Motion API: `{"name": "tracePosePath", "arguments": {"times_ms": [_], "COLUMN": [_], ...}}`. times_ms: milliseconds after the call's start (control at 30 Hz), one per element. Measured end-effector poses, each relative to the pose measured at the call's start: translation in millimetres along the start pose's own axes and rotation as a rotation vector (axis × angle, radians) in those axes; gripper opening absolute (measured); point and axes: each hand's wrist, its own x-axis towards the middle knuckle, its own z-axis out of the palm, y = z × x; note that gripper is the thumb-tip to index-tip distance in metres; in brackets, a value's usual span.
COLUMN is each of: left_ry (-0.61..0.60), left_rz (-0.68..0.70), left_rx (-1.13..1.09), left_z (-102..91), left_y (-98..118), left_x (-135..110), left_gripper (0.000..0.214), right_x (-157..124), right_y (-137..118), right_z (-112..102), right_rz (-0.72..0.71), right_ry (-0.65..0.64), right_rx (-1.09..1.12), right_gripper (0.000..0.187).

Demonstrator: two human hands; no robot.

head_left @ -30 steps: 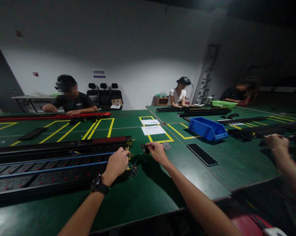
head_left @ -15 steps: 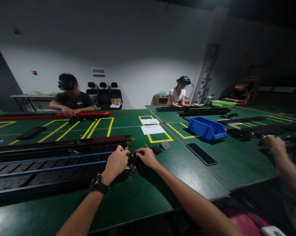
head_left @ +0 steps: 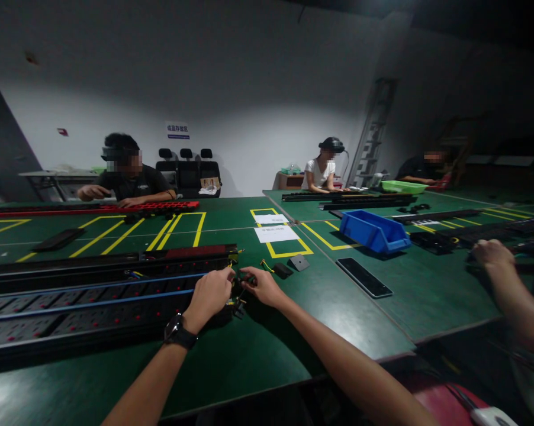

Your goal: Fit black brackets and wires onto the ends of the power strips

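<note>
Head cam: so what're the hands holding?

Right hand (head_left: 263, 287) pinches a small dark part (head_left: 250, 280) by the black strip (head_left: 134, 310); left hand (head_left: 211, 293) is narrow, can't tell on what, knuckles block it. Grey bracket (head_left: 299, 262) and phone (head_left: 364, 278) lie off right.

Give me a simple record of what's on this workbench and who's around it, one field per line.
Left hand: wearing a black watch, at the end of the long black rail; its hold is unclear
Left hand point: left hand
Right hand: right hand, fingertips close to the left's, at small dark parts too blurred to name
Table: green table with yellow markings
Right of the hands: grey bracket, phone, blue bin
Across the table: three people, one in a white top
Far right: another person's hand
</note>
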Motion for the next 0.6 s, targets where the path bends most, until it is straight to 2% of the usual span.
{"name": "tracePosePath", "arguments": {"times_ms": [167, 600], "left_ry": [-0.033, -0.01], "left_rz": [-0.016, 0.003], "left_rx": [-0.003, -0.061], "left_z": [-2.0, 1.6], "left_y": [0, -5], "left_x": [1, 3], "left_gripper": [0.032, 0.026], "right_x": [4, 11], "right_y": [4, 13], "right_z": [5, 4], "right_rz": [-0.059, -0.091], "right_ry": [-0.057, -0.108], "right_rx": [0.147, 0.192], "right_gripper": [0.049, 0.054]}}
